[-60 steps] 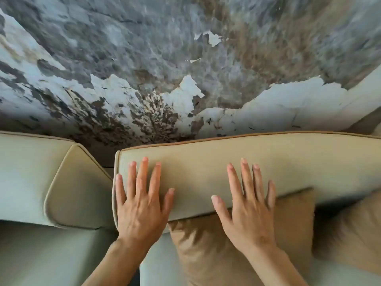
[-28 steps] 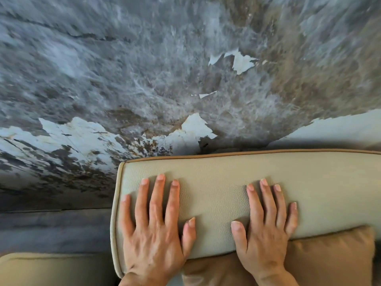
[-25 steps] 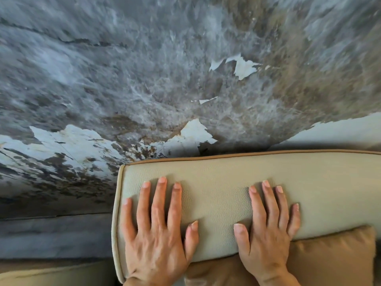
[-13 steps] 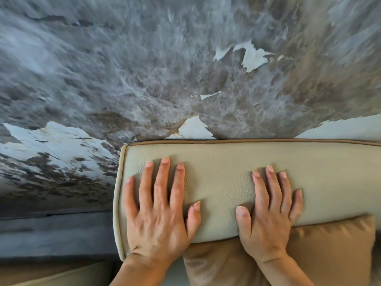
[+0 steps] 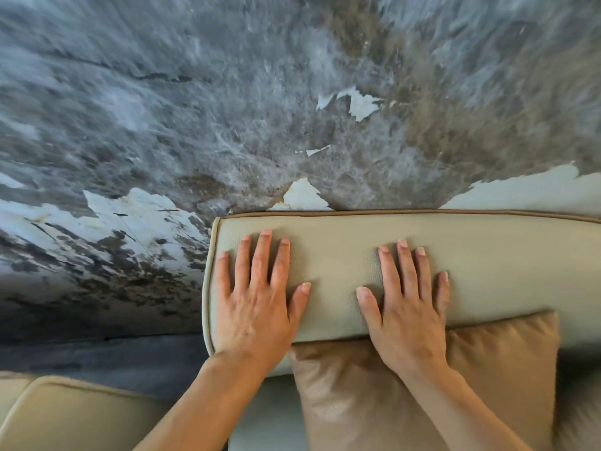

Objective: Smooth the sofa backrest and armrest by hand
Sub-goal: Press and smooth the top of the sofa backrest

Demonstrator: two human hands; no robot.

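The sofa backrest (image 5: 487,255) is a beige leather cushion with brown piping along its top edge, running from the middle of the view to the right. My left hand (image 5: 257,301) lies flat on it near its left end, fingers spread and pointing up toward the wall. My right hand (image 5: 406,307) rests flat a little to the right, its palm at the backrest's lower edge. Neither hand holds anything. The beige armrest (image 5: 71,415) shows at the bottom left, apart from both hands.
A tan throw pillow (image 5: 487,385) leans against the backrest under my right wrist. Behind the sofa rises a grey wall (image 5: 227,109) with peeling white paint. A gap of dark floor separates armrest and backrest.
Both hands have slid back down the backrest toward me, and the view has tilted down, so my forearms, the pillow and the armrest now show.
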